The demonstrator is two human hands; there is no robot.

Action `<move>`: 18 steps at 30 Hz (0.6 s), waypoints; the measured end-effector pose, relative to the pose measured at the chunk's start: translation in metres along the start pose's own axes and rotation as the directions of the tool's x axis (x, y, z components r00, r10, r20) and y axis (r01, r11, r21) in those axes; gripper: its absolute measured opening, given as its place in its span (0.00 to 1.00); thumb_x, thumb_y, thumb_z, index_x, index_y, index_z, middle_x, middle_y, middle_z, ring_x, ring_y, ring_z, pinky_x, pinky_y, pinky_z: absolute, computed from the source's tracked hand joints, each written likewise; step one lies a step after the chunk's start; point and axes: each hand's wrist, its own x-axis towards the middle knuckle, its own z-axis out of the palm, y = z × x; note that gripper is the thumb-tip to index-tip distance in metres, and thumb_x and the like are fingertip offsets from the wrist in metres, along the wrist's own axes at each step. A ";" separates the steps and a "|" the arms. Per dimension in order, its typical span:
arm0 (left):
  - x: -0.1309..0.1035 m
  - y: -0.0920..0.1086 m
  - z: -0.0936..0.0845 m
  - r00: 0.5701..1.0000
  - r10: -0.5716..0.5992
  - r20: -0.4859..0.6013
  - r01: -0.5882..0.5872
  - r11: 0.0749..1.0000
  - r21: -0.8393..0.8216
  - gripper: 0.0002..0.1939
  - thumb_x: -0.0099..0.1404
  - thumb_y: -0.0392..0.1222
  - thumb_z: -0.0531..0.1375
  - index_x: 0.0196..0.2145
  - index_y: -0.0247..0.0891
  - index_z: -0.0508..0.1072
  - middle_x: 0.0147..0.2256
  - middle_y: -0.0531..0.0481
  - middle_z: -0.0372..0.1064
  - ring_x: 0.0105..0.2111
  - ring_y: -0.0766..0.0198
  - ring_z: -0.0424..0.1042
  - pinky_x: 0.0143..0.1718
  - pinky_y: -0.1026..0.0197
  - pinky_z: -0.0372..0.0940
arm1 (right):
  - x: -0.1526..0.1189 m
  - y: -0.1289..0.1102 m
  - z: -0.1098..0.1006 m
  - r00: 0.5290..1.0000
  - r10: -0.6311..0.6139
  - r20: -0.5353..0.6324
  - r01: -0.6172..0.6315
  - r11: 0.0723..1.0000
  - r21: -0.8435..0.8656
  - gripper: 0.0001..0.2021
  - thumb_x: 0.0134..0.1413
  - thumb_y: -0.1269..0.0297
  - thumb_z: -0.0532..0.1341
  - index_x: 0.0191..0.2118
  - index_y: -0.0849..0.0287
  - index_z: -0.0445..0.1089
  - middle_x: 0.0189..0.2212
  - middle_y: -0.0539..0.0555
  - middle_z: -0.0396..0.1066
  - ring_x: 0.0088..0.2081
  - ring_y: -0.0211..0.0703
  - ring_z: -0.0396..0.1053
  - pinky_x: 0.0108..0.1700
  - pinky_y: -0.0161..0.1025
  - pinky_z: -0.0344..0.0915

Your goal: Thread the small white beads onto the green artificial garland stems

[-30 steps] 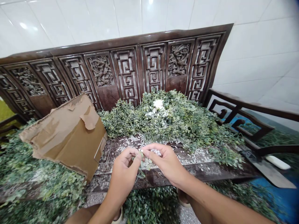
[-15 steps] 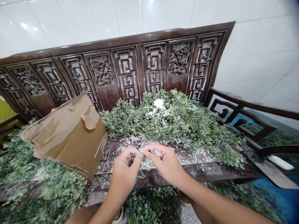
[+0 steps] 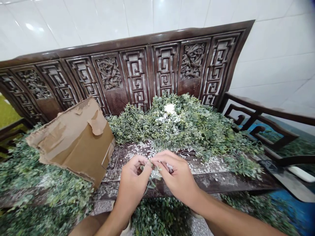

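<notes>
Between my hands, above the front edge of the bench seat, is a small sprig of artificial leaves. My left hand is closed in a pinch on the sprig's top end. Fingertips of my right hand press together at the same spot, touching the left fingertips; whatever they pinch is too small to make out. Behind them, small white round pieces are scattered over the dark wooden bench. A large heap of artificial greenery rests on the seat, with a pile of the white pieces on top.
A torn cardboard piece stands tilted on the left, beside more greenery. The carved backrest runs behind. At the right lie a flat dark board and a white object. More greenery sits on the floor between the legs.
The view has shifted slightly. Both hands stay together at the sprig; my right hand has tilted a little and the sprig's leaves show more clearly below the fingers.
</notes>
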 end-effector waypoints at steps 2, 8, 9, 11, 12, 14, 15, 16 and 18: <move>0.000 -0.001 0.000 1.000 0.006 -0.005 -0.006 1.000 -0.006 0.08 0.61 0.42 0.57 0.28 0.36 0.71 0.26 0.52 0.69 0.28 0.65 0.67 0.28 0.66 0.60 | 0.001 0.000 0.000 1.000 0.007 -0.010 -0.007 1.000 -0.005 0.11 0.59 0.70 0.58 0.40 0.52 0.77 0.35 0.54 0.74 0.38 0.44 0.71 0.40 0.39 0.67; 0.000 -0.001 -0.001 1.000 -0.008 -0.006 0.008 1.000 -0.013 0.08 0.61 0.43 0.58 0.27 0.37 0.70 0.25 0.54 0.67 0.27 0.66 0.65 0.28 0.66 0.59 | 0.002 -0.002 0.001 0.999 0.038 -0.034 -0.038 0.999 0.008 0.10 0.59 0.69 0.58 0.38 0.53 0.78 0.34 0.54 0.74 0.37 0.44 0.71 0.40 0.40 0.67; 0.000 0.000 -0.001 1.000 -0.013 -0.009 0.013 1.000 -0.013 0.08 0.60 0.43 0.58 0.27 0.37 0.70 0.25 0.54 0.67 0.27 0.66 0.65 0.28 0.66 0.58 | 0.002 -0.002 0.001 0.998 0.043 -0.037 -0.043 0.999 0.010 0.10 0.59 0.69 0.58 0.37 0.53 0.78 0.34 0.54 0.74 0.37 0.44 0.71 0.40 0.40 0.67; 0.000 0.001 -0.001 1.000 -0.028 -0.008 0.028 1.000 -0.011 0.08 0.60 0.43 0.58 0.27 0.37 0.70 0.25 0.54 0.67 0.27 0.65 0.65 0.28 0.66 0.58 | 0.002 -0.003 0.001 0.998 0.050 -0.042 -0.049 0.999 0.012 0.10 0.58 0.69 0.59 0.38 0.53 0.78 0.35 0.54 0.75 0.37 0.44 0.71 0.40 0.39 0.67; 0.000 0.001 0.000 0.999 -0.034 -0.006 0.034 0.999 -0.009 0.08 0.60 0.43 0.58 0.27 0.37 0.70 0.25 0.54 0.68 0.27 0.65 0.65 0.28 0.66 0.58 | 0.002 -0.003 0.000 0.998 0.052 -0.043 -0.051 0.999 0.013 0.10 0.58 0.69 0.59 0.38 0.53 0.78 0.35 0.54 0.75 0.38 0.44 0.71 0.41 0.39 0.67; 0.000 0.002 0.000 0.999 -0.038 0.000 0.038 0.999 -0.003 0.08 0.60 0.43 0.58 0.28 0.37 0.71 0.26 0.53 0.68 0.28 0.65 0.65 0.28 0.66 0.57 | 0.002 -0.003 0.001 0.998 0.054 -0.041 -0.054 0.998 0.012 0.10 0.58 0.69 0.59 0.38 0.53 0.78 0.34 0.54 0.75 0.38 0.44 0.71 0.41 0.39 0.67; 0.000 0.002 0.000 0.999 -0.033 0.000 0.033 0.999 0.001 0.08 0.60 0.43 0.58 0.28 0.37 0.71 0.26 0.53 0.68 0.28 0.65 0.65 0.29 0.66 0.57 | 0.002 -0.003 0.001 0.998 0.054 -0.040 -0.053 0.999 0.011 0.09 0.58 0.69 0.59 0.37 0.53 0.78 0.34 0.55 0.75 0.37 0.44 0.71 0.41 0.39 0.67; 0.000 0.002 0.000 1.000 -0.025 -0.003 0.025 1.000 0.006 0.08 0.60 0.43 0.58 0.28 0.37 0.70 0.26 0.53 0.68 0.28 0.65 0.65 0.29 0.66 0.57 | 0.001 -0.003 0.001 0.998 0.051 -0.040 -0.051 0.999 0.011 0.09 0.58 0.69 0.59 0.38 0.54 0.78 0.34 0.55 0.74 0.37 0.44 0.71 0.40 0.39 0.67; 0.000 0.003 0.000 1.000 -0.010 -0.010 0.011 1.000 0.018 0.07 0.60 0.42 0.57 0.27 0.37 0.70 0.26 0.54 0.67 0.28 0.66 0.64 0.29 0.66 0.57 | 0.001 -0.002 0.001 0.998 0.040 -0.042 -0.040 0.999 0.011 0.09 0.58 0.70 0.59 0.38 0.54 0.78 0.34 0.54 0.74 0.37 0.44 0.71 0.40 0.39 0.67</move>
